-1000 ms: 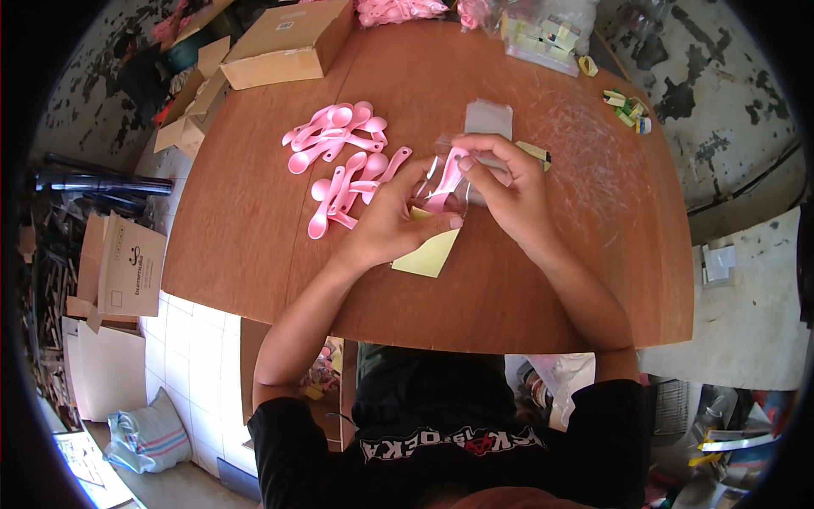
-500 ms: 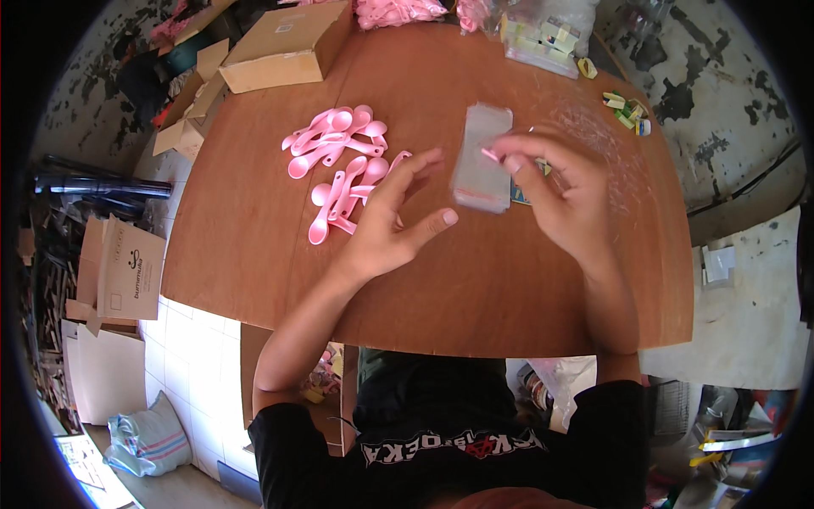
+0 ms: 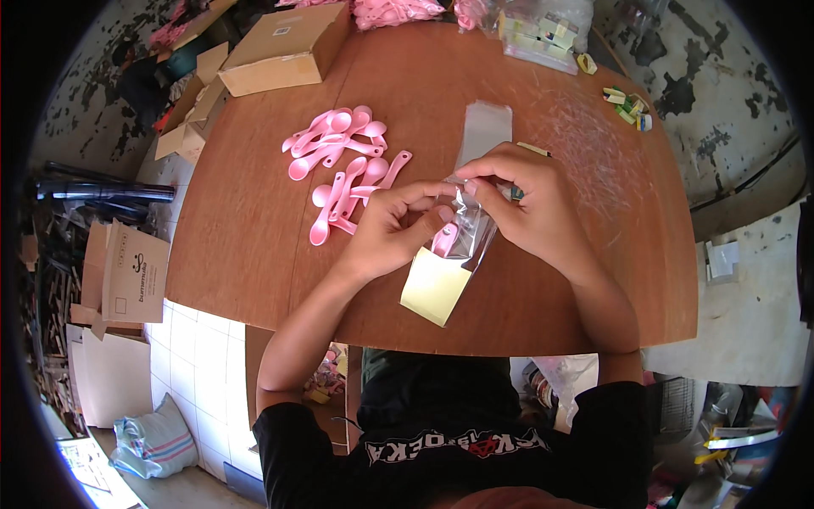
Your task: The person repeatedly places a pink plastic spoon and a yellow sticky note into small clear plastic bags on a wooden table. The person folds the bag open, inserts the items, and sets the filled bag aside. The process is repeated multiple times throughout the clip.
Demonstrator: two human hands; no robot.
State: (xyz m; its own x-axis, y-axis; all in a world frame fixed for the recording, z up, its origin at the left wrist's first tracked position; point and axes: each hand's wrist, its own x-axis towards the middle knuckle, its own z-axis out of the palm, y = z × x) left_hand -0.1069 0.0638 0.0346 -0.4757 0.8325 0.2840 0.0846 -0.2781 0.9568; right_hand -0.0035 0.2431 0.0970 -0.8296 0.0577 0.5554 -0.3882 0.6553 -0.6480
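Observation:
Above the near middle of the table, my two hands meet at a small clear plastic bag [image 3: 477, 240]. The fingers of my left hand [image 3: 392, 227] are closed on its upper left edge. My right hand [image 3: 534, 193] pinches the top of the same bag. A pink spoon's handle end [image 3: 444, 241] shows by my left thumb, seemingly inside the film. Below it is a pale yellow card [image 3: 435, 287], tilted at the bag's lower end. Past my right hand lies a stack of flat clear bags [image 3: 487, 125], partly covered. Several loose pink spoons [image 3: 335, 136] are heaped left of my left hand.
A closed cardboard box [image 3: 284, 51] stands at the far left of the table. Thin clear plastic strips [image 3: 589, 153] are scattered on the right. Small yellow and green pieces [image 3: 626, 109] lie near the far right edge, and a bag of cards [image 3: 543, 42] sits at the back.
My hands have come together from apart. The clear bag with the yellow card and pink handle is now between them. My right hand has moved left, off the bag stack.

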